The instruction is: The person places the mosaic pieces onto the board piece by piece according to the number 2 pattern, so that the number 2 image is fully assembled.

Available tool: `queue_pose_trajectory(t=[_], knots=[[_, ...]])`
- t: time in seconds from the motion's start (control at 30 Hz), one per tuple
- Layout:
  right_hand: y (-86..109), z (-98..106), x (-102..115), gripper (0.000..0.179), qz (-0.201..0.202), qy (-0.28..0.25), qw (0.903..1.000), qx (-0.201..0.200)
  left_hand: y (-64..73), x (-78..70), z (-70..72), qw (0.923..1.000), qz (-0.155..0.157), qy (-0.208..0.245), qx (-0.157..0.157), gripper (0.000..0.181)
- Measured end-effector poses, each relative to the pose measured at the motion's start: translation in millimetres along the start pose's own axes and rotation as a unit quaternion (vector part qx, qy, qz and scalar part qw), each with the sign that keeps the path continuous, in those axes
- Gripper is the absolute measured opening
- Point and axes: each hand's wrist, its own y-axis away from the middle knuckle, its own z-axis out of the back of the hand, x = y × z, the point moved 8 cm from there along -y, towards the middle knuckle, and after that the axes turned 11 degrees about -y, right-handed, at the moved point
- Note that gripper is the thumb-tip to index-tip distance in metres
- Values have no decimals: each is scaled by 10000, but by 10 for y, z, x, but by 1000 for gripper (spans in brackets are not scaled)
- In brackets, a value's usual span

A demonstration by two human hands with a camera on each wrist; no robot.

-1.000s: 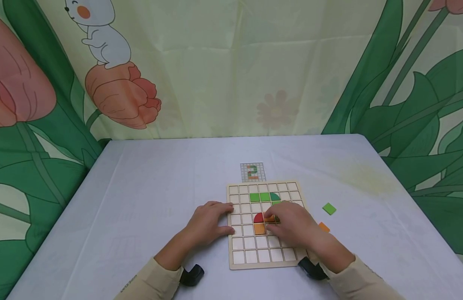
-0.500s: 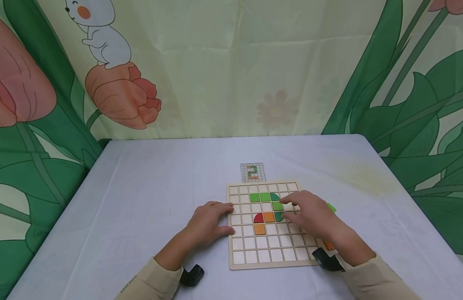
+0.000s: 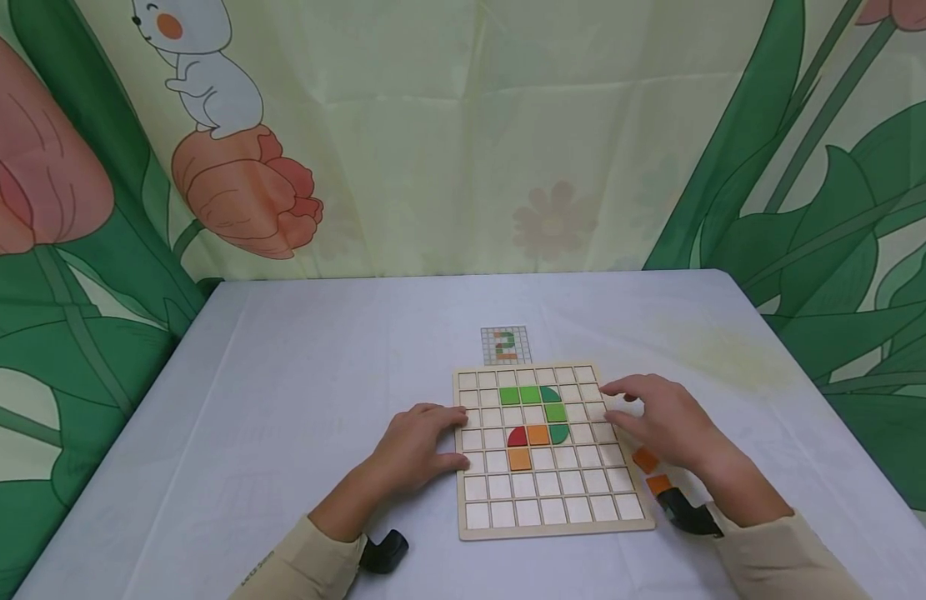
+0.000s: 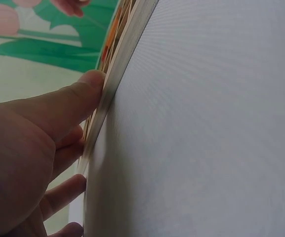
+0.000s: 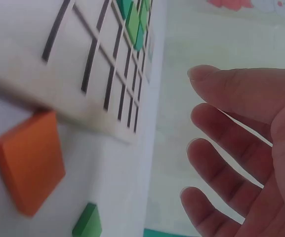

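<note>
A wooden grid board lies on the table with colored tiles set in its cells. Among these are green squares, orange squares, a red quarter-round tile and dark green quarter-round tiles. My left hand rests its thumb and fingertips against the board's left edge; in the left wrist view the thumb touches the rim. Over the board's right edge hovers my right hand, fingers spread and holding nothing. Loose orange square tiles lie beneath it, beside the board.
Just behind the board is a small pattern card showing a colored figure on a grid. A loose green tile sits right of the board, hidden by the right hand in the head view. A white cloth covers the table.
My right hand has left the tiles in the middle of the board and moved right, past its edge, uncovering the orange and dark green tiles. The left hand stays put.
</note>
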Motion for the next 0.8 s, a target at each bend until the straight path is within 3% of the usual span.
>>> queue_pose_trajectory(t=[0.8], knots=[[76, 125, -531, 38, -728, 131, 9972, -87, 5, -11, 4, 10000, 22, -88, 18, 59]])
